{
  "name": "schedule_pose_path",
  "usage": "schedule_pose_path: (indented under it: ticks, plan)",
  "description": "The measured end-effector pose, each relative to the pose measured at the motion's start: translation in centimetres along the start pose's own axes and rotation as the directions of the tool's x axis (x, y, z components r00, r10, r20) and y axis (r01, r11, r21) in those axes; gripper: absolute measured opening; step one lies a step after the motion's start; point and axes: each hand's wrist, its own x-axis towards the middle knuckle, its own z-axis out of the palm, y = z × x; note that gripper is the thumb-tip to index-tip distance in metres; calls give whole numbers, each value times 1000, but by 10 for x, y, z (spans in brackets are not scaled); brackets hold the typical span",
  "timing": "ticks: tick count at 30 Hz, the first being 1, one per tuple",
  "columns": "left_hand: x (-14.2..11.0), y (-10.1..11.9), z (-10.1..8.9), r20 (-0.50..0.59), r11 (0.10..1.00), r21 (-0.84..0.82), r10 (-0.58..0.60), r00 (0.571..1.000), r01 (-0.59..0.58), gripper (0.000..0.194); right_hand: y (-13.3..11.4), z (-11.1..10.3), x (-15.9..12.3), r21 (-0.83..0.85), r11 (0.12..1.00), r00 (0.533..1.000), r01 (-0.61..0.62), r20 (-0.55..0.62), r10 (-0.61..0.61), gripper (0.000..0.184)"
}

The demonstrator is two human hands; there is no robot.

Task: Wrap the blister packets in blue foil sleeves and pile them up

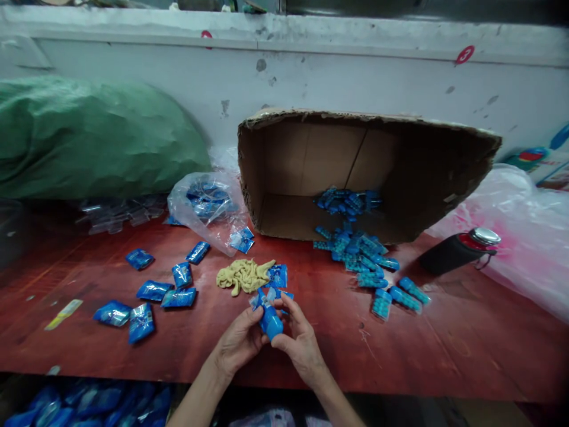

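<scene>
Near the front edge of the red table, my left hand (242, 338) and my right hand (302, 341) are closed together around a small blue capped tube (270, 320). Its rounded blue end points toward me, and blue wrapping shows at its far end; how it wraps the tube is hard to make out. Just beyond my fingers lie a flat blue packet (278, 276) and a crumpled yellow glove (244, 276). To the left are several filled blue packets (153, 290). Off to the right, several clear tubes of teal beads (381, 303) with blue caps lie loose.
A cardboard box (275, 216) on its side spills bead tubes onto the table (338, 356). A clear plastic bag (213, 228) holds blue packets. A black bottle (453, 252) lies tilted at right beside pinkish plastic (528, 237). A green sack (98, 139) fills the back left.
</scene>
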Motion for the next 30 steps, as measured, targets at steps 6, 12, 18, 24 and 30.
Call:
schedule_pose_path:
  ticks: [6,12,18,24,30]
  plan:
    - [-4,5,6,65,999,16,-46,997,45,25,-6,-4,1,19,991,983,-136,127,133,83]
    - [-6,3,10,101,997,16,-72,992,71,22,-14,-8,6,58,972,962,-227,166,214,88]
    - [-6,-2,11,90,997,3,-81,993,82,22,-12,-12,8,162,948,946,-273,227,233,88]
    - [-6,-7,14,36,997,45,-66,997,64,23,-14,-14,10,144,950,938,-278,253,237,88]
    - [-6,-13,21,-34,998,55,7,999,-5,21,-15,-15,10,113,956,951,-270,189,246,83]
